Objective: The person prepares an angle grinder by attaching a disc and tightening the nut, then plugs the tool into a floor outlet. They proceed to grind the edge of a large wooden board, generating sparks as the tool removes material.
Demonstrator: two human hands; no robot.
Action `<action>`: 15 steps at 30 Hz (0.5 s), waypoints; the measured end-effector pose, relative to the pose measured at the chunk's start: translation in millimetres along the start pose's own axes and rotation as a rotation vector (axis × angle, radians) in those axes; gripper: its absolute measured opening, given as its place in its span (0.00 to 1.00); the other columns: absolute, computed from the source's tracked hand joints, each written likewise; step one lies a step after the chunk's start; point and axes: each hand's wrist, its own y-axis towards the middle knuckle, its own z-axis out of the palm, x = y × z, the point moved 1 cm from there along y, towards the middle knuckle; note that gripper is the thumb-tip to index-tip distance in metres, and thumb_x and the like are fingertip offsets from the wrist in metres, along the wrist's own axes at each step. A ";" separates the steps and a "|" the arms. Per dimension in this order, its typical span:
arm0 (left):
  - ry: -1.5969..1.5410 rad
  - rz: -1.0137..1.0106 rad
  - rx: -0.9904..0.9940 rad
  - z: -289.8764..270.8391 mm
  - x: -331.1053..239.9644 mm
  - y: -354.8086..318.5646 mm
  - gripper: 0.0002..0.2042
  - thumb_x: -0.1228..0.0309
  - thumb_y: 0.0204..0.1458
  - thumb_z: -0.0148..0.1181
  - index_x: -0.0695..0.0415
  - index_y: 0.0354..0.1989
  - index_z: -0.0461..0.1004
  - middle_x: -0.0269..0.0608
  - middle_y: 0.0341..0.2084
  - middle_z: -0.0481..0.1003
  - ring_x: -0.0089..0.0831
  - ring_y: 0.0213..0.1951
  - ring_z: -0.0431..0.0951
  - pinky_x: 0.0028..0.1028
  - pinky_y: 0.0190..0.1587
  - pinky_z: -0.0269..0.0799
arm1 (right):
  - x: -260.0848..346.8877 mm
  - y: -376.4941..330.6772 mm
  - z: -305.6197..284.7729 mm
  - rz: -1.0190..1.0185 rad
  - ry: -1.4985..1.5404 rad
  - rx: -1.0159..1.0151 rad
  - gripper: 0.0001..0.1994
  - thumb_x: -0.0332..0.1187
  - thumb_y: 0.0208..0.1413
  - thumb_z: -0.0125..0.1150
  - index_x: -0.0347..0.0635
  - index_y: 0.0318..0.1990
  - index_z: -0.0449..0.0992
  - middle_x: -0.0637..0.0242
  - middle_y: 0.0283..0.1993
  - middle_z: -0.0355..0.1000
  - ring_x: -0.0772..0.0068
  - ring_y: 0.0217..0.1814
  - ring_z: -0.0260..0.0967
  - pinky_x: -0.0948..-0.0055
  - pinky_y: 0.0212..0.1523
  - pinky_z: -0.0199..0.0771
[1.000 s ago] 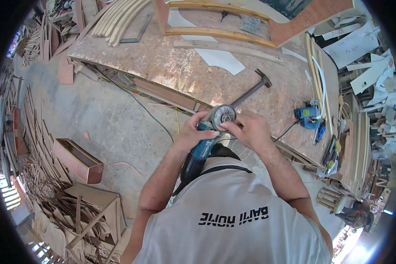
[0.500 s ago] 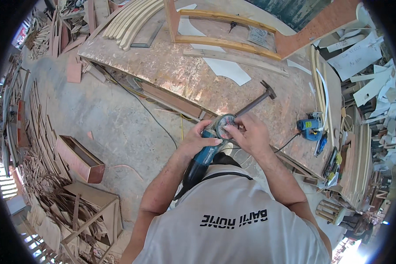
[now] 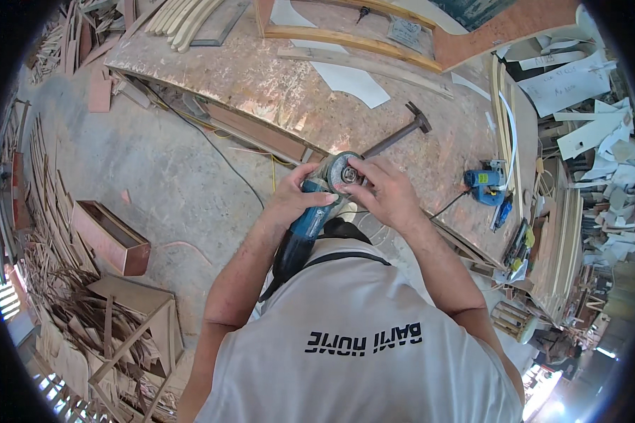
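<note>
A blue and black angle grinder is held in front of my chest, its round disc facing up. My left hand is wrapped around the grinder's blue body just behind the head. My right hand rests on the disc side, fingertips pressed at the disc's centre. A hammer with a dark handle lies on the workbench right behind the grinder's head.
A blue power tool sits on the bench to the right with a cable running from it. Wooden frames and curved strips lie at the bench's far side. Offcuts, a wooden box and a stool frame litter the floor on the left.
Both hands and the grinder have stayed together on the disc while the view shifted, so the bench and hammer sit lower and closer in the picture.
</note>
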 end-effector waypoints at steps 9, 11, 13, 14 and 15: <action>0.014 -0.014 -0.007 2.5 -5.7 -2.4 0.37 0.74 0.36 0.77 0.63 0.59 0.65 0.40 0.38 0.77 0.26 0.35 0.78 0.27 0.35 0.77 | -0.4 -7.8 18.2 0.104 -0.085 -0.061 0.17 0.41 0.49 0.70 0.38 0.40 0.78 0.58 0.31 0.73 0.58 0.30 0.75 0.64 0.29 0.74; 0.020 -0.027 -0.025 1.7 -7.1 -4.7 0.37 0.73 0.35 0.77 0.63 0.58 0.65 0.40 0.38 0.77 0.26 0.35 0.78 0.26 0.35 0.77 | 1.7 -7.1 20.3 0.096 -0.048 -0.082 0.17 0.42 0.49 0.70 0.37 0.38 0.78 0.58 0.30 0.72 0.58 0.28 0.74 0.64 0.28 0.73; 0.033 0.006 -0.028 0.5 -2.3 -2.4 0.37 0.73 0.35 0.77 0.63 0.58 0.66 0.39 0.38 0.77 0.26 0.35 0.78 0.25 0.36 0.76 | 4.1 -5.5 12.9 0.100 -0.014 -0.062 0.17 0.42 0.49 0.70 0.37 0.37 0.78 0.59 0.28 0.72 0.59 0.27 0.74 0.64 0.27 0.73; 0.030 0.023 -0.029 -0.3 1.0 -1.2 0.37 0.73 0.35 0.77 0.63 0.57 0.66 0.39 0.37 0.77 0.25 0.35 0.78 0.25 0.36 0.76 | 5.0 -5.0 10.4 0.102 0.003 -0.053 0.17 0.42 0.49 0.70 0.37 0.36 0.77 0.59 0.28 0.72 0.60 0.27 0.74 0.64 0.27 0.72; 0.028 0.040 -0.031 -1.2 4.6 0.3 0.37 0.73 0.35 0.77 0.63 0.57 0.67 0.38 0.37 0.77 0.25 0.35 0.78 0.25 0.36 0.76 | 4.0 -4.2 11.7 0.108 -0.024 -0.040 0.16 0.42 0.48 0.70 0.37 0.36 0.78 0.59 0.27 0.72 0.60 0.26 0.74 0.64 0.27 0.73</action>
